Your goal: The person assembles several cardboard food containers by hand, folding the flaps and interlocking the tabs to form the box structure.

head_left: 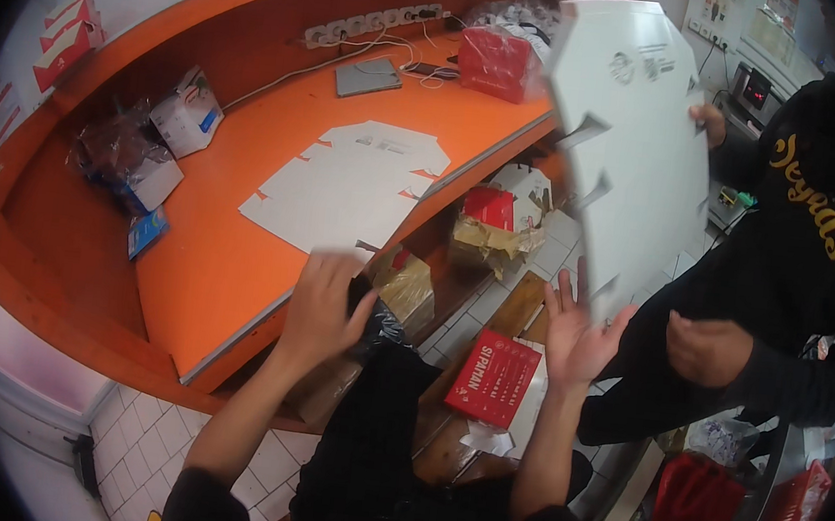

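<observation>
My left hand [325, 304] is raised at the counter's front edge, thumb apart from its slightly blurred fingers. Just beyond it, a flat white die-cut cardboard box blank [354, 184] lies on the orange counter [199, 285]. My right hand [579, 341] is open, palm up and fingers spread, by the lower end of a second white box blank [639, 151]. Whether its fingers touch that blank I cannot tell. A co-worker's hand [709, 123] grips the upright blank by its far edge. The co-worker's other hand [715, 351] is near my right hand, blurred.
A stack of folded red boxes [495, 378] rests on a wooden bench between my arms. An opened carton [501, 223] stands under the counter. On the counter are a grey laptop [368, 77], a power strip [375, 25] and a plastic-wrapped red package [497, 64]. The co-worker stands close at right.
</observation>
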Tool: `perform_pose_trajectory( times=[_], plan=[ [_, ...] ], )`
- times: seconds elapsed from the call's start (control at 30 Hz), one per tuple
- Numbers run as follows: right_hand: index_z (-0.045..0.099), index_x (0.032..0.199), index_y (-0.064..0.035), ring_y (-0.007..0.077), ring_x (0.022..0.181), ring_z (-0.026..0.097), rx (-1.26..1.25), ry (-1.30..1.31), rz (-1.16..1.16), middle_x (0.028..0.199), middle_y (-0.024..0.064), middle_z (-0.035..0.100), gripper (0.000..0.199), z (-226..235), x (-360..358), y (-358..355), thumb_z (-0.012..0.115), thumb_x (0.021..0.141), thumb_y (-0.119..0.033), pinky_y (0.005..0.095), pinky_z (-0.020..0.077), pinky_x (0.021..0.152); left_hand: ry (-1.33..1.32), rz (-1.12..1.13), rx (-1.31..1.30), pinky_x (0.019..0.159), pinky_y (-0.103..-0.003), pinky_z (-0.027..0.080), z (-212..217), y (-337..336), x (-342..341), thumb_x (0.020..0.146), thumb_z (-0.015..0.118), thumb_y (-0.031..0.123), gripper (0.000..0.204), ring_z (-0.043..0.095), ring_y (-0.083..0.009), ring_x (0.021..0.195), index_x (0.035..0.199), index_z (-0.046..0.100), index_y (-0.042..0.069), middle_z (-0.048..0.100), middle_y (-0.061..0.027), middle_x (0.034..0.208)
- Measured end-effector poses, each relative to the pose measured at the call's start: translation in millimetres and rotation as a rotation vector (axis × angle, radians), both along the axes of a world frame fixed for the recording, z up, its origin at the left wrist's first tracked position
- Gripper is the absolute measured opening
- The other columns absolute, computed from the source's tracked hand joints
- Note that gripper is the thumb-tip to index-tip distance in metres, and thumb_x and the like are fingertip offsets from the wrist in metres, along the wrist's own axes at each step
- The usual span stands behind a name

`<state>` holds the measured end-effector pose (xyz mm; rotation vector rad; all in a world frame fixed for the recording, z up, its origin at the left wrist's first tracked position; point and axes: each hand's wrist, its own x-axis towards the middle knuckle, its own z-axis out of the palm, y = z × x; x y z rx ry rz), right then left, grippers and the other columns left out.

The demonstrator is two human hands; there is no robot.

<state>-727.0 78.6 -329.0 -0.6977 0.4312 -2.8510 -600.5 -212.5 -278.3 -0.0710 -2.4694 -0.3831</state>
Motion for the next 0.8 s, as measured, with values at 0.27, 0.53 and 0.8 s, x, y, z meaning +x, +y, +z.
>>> perform_pose_trajectory(
  times=[0.27,0.53,0.8],
  plan=[
    [0.052,0.123,-0.0042,0.0234,0.083,0.064,0.604,-0.369,-0.134,0.089,0.0125,0.063,0.036,-140.9,112.3,67.7,0.05,0.101,-0.033,0.0368,0.0545,0.073,-0.558,0.237,-0.109,0.087,-0.044,0.052,12.2,-27.7,-153.2,0.076,0.075,0.046,0.062,0.065,-0.0382,0.098,0.113,0.064,-0.002,0.068,-0.0198,0.107],
    [0.052,0.12,-0.0035,0.0195,0.076,0.059,0.51,-0.579,-0.286,0.087,0.0097,0.061,0.034,-162.4,200.9,111.2,0.052,0.101,-0.032,0.0325,0.0493,0.068,-0.349,0.141,0.173,0.078,-0.043,0.052,22.5,-90.8,-128.2,0.088,0.065,0.034,0.036,0.068,-0.037,0.092,0.1,0.069,0.0,0.07,-0.0236,0.098],
    [0.05,0.128,-0.0067,0.0302,0.114,0.058,1.327,0.434,-0.513,0.12,0.0142,0.062,0.066,-3.2,143.3,38.8,0.085,0.074,-0.022,0.04,0.0478,0.095,0.655,0.297,0.41,0.07,-0.028,0.044,86.0,56.3,-27.1,0.1,0.054,0.023,0.026,0.053,-0.014,0.076,0.09,0.055,-0.001,0.057,-0.0042,0.084]
  ],
)
